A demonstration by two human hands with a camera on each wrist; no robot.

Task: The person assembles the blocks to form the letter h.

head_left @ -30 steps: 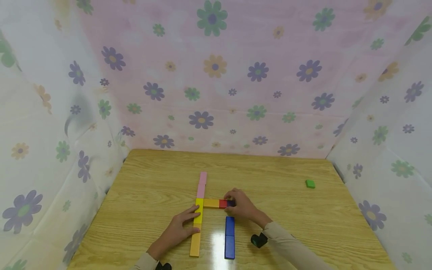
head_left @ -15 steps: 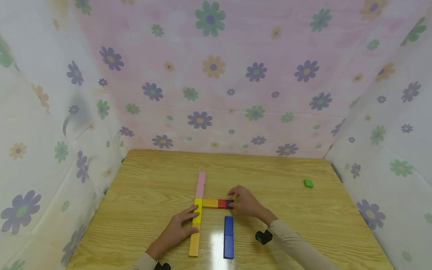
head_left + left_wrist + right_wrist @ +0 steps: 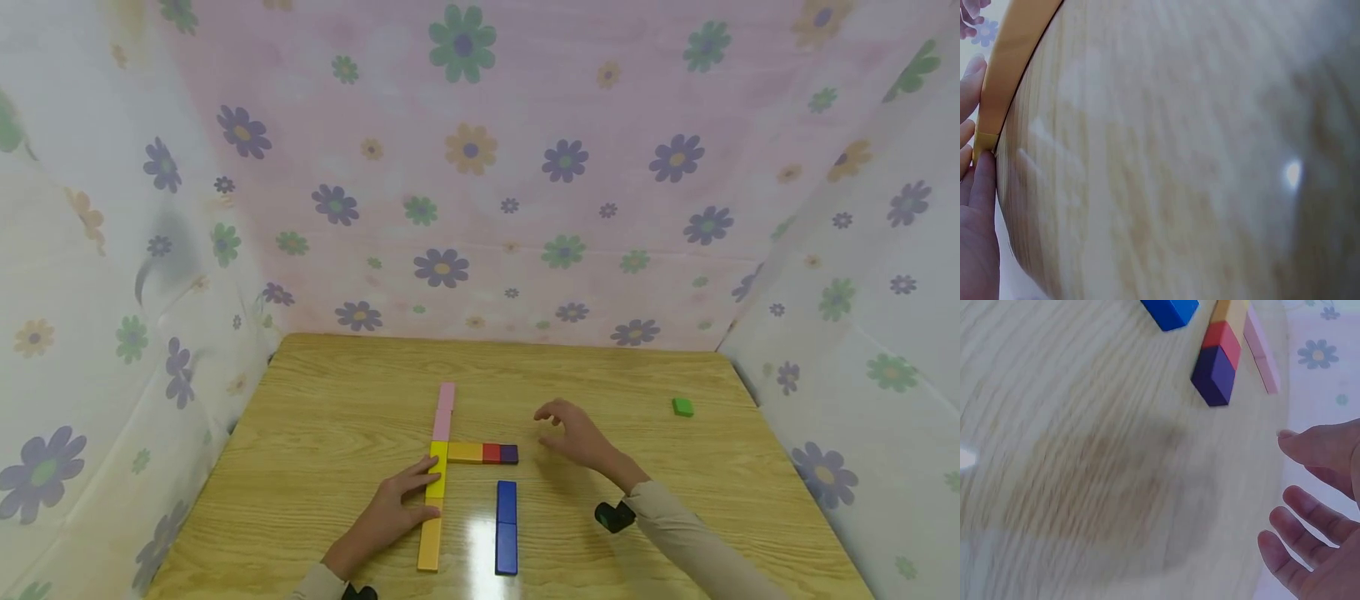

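In the head view my left hand [image 3: 384,510] rests with extended fingers on the yellow block [image 3: 437,490], its thumb on the orange block [image 3: 430,546] below. Beyond the yellow one, two pink blocks [image 3: 442,425] continue the upright line. A sideways row branches right from it: an orange block [image 3: 465,452], a red block [image 3: 491,453] and a dark purple block [image 3: 509,454]. My right hand [image 3: 577,435] hovers right of the purple block, fingers loosely bent and apart, holding nothing. The right wrist view shows that hand well away from the purple block [image 3: 1214,375].
Two blue blocks [image 3: 506,547] lie end to end below the purple block, with a gap between. A small green block [image 3: 682,407] sits alone at the far right of the wooden table [image 3: 337,392]. Flower-printed cloth [image 3: 480,208] hangs around the back and sides.
My right hand has let go of the purple block and moved away to the right. The purple block stays against the red one. My left hand has kept its place.
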